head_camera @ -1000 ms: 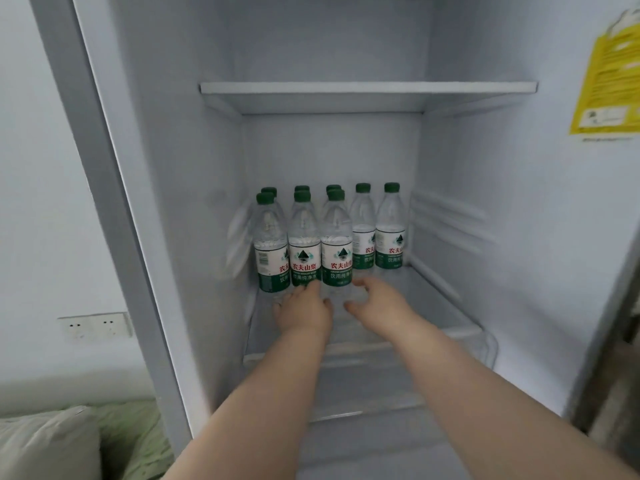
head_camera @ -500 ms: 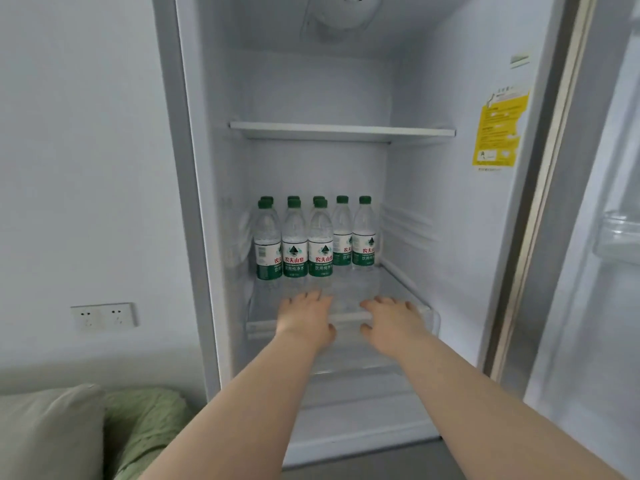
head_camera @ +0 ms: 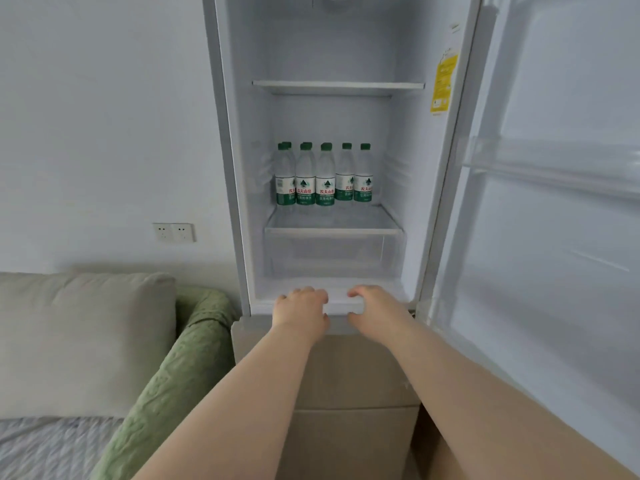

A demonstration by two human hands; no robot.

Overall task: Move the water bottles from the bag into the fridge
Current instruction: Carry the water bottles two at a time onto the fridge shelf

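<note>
- Item, task's own: water bottles (head_camera: 325, 178), clear with green caps and green-and-white labels, standing upright in two close rows at the back left of a glass shelf (head_camera: 332, 231) inside the fridge (head_camera: 235, 168); the rear row is partly hidden, so no sure count
- Bag: not in view
- Left hand (head_camera: 301, 308): fingers loosely curled, holding nothing, low before the bottom lip of the open compartment; contact with the lip cannot be told
- Right hand (head_camera: 375, 306): just beside the left, fingers loosely curled with the thumb apart, likewise holding nothing
- Step in hand, as judged: a batch is set down and both hands are free and well apart from the bottles, so this reads as the gap between placings, or the close of the job
- Next move, as judged: turn to the bag for any bottles left, then stand them on the bare front and right of the glass shelf, easing them in so the standing rows are not knocked; if none remain, swing the door (head_camera: 554, 237) to
- Fridge fittings: a white upper shelf (head_camera: 337, 85) carrying nothing visible; a clear drawer (head_camera: 329, 252) under the glass shelf; a yellow sticker (head_camera: 445, 83) on the right inner wall; beige drawer fronts (head_camera: 353, 375) below
- Room: pale wall with a double socket (head_camera: 174, 232); to the left a beige cushion (head_camera: 83, 341) and a green textured blanket (head_camera: 173, 375) touching the fridge's side
</note>
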